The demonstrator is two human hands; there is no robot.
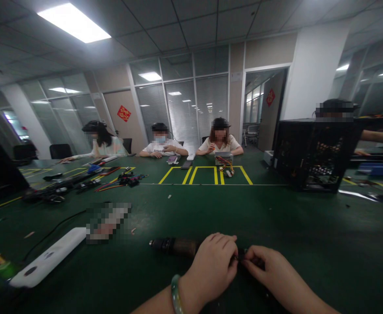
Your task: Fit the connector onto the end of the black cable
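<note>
A dark electric screwdriver [180, 247] lies sideways, its narrow tip pointing left. My left hand [213, 261], with a green bangle at the wrist, is closed around its rear part and hides much of it. At the right end of the tool, my right hand [265, 264] is closed in a pinch just beside the left fingertips. A small dark piece shows between the two hands, too small and dark to name.
A white power strip [56, 257] and a green bottle [2, 267] stand on the green table [152, 213] at left. Tangled cables [122, 179] lie farther back. A black computer case [309, 155] stands at right. Several people sit across the table.
</note>
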